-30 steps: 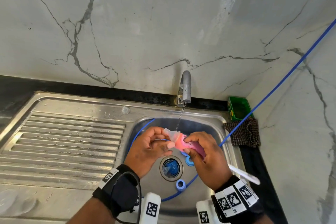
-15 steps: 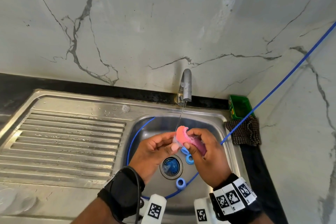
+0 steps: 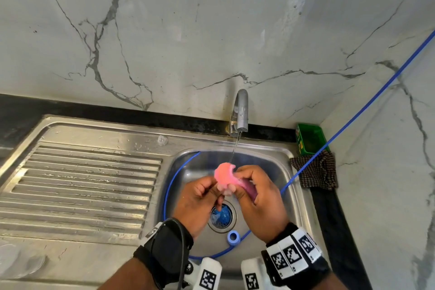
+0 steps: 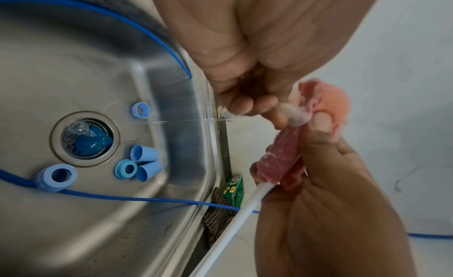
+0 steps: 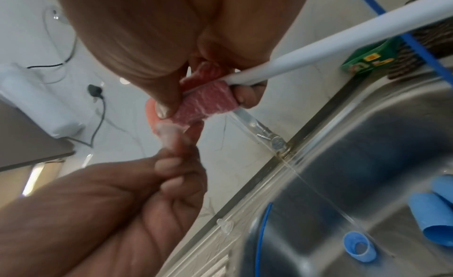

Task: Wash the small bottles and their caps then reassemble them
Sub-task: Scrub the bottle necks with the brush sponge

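Over the sink [image 3: 289, 155], the right hand [image 3: 261, 198] grips a pink sponge brush [image 3: 224, 175] by its sponge end, fingers curled round it; its long axis runs from the white handle [image 4: 235, 219] near the right wrist up and away to the rounded sponge tip under the tap [image 3: 241, 110]. The left hand [image 3: 200, 202] pinches a small clear bottle [image 4: 293, 114] (soapy and mostly hidden by sponge and fingers), which meets the sponge between the two hands; which way its mouth points cannot be told.

A thin stream of water [image 3: 235, 148] falls onto the sponge tip. In the sink lie several blue caps [image 4: 144, 155], loose near the drain [image 4: 85, 138], and a blue tube [image 3: 169, 186] curving along the sink wall. A green box [image 3: 310, 139] and a checked cloth [image 3: 315, 172] sit on the counter to the right.

Compared with a second ago, the sponge now covers the bottle, which then stuck out towards the tap.
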